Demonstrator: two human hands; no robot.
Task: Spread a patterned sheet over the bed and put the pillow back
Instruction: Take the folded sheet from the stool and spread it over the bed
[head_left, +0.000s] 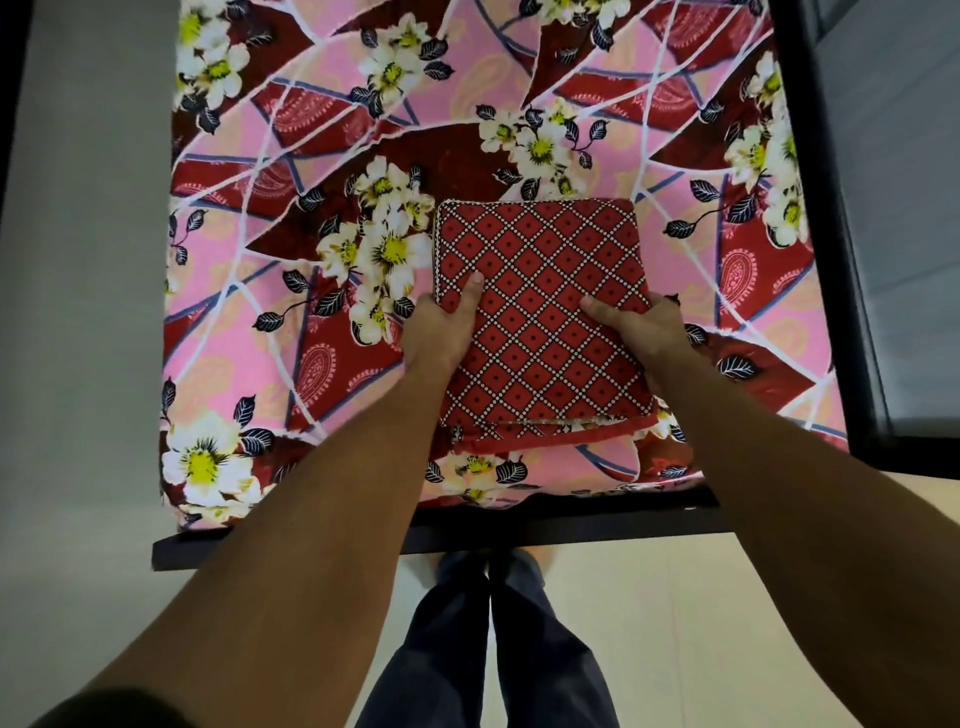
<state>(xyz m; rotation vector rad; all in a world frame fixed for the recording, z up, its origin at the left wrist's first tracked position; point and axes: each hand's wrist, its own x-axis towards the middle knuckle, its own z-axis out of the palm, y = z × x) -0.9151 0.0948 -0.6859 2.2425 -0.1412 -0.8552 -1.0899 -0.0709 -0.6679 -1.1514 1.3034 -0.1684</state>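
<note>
folded red diamond-print sheet (540, 312) between both hands, left hand (441, 332) gripping left edge, right hand (644, 325) gripping right edge, thumbs on top, fingers curled beneath, floral bed cover (363, 130) underneath

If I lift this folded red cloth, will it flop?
Probably floppy: the folded cloth shows loose layers along its near edge, so it may sag or unfold. Likely light: left hand and right hand grip its sides.

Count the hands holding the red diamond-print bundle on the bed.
2. The left hand grips the bundle at its left edge; the right hand grips its right edge. Both thumbs lie on top; fingers underneath are hidden.
</note>
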